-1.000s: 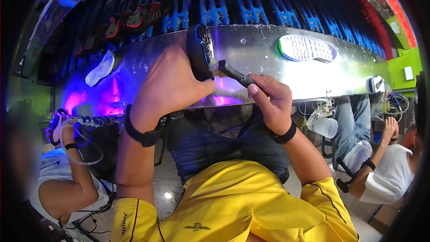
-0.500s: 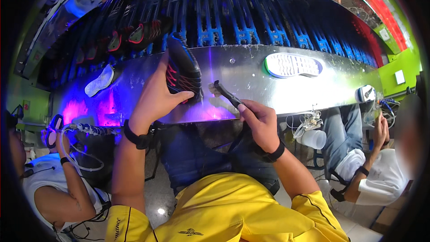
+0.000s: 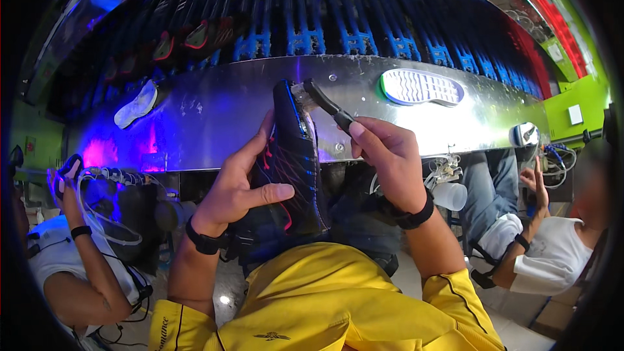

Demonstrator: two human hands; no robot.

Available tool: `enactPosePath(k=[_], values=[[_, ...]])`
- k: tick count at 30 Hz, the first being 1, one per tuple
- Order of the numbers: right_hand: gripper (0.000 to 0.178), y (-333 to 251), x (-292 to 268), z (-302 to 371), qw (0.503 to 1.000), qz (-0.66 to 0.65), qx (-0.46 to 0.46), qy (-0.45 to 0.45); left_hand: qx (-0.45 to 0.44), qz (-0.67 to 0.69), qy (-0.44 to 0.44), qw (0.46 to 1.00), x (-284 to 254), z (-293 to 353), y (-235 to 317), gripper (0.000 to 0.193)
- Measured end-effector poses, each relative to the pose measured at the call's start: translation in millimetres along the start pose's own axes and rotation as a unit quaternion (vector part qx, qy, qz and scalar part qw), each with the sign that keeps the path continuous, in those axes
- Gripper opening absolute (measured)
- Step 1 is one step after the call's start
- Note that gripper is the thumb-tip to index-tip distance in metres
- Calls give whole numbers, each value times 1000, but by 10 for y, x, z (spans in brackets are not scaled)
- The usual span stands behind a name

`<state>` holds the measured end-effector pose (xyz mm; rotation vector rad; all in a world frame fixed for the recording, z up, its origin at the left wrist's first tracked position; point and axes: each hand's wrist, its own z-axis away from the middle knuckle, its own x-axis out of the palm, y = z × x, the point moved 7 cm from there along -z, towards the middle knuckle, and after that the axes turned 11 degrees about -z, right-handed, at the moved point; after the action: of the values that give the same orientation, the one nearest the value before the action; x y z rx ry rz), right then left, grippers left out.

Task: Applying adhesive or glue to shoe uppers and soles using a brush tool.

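The left hand (image 3: 239,188) grasps a black shoe (image 3: 292,175) with red laces from its left side, thumb laid across the upper and fingers partly hidden behind it. The shoe lies between the two hands, its long axis pointing away from the wearer, its far end over the metal bench (image 3: 227,91) and its near end over the lap (image 3: 357,218). The right hand (image 3: 390,153) grips the dark handle of a small brush (image 3: 333,112), whose bristles (image 3: 301,96) meet the far part of the shoe's right edge; firm contact cannot be told. Compared with half a second earlier, the shoe is nearer the wearer and turned, and the brush, then apart from it, is now at its edge.
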<state>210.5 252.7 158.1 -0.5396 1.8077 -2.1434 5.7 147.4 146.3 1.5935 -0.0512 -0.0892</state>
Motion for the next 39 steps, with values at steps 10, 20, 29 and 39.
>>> enactPosePath(k=[10,20,29,39], values=[[19,-166,8,432,964,168,-207,-3,-17,8,20,1000,-151,-2,-31,107],[19,-324,-21,415,929,270,-252,31,8,-71,22,997,-44,1,13,105],[20,-134,-62,456,959,201,-202,-1,-28,-51,59,997,-132,26,-124,98],[22,-22,-94,480,956,209,-201,-54,-85,25,75,993,-239,23,-271,91]])
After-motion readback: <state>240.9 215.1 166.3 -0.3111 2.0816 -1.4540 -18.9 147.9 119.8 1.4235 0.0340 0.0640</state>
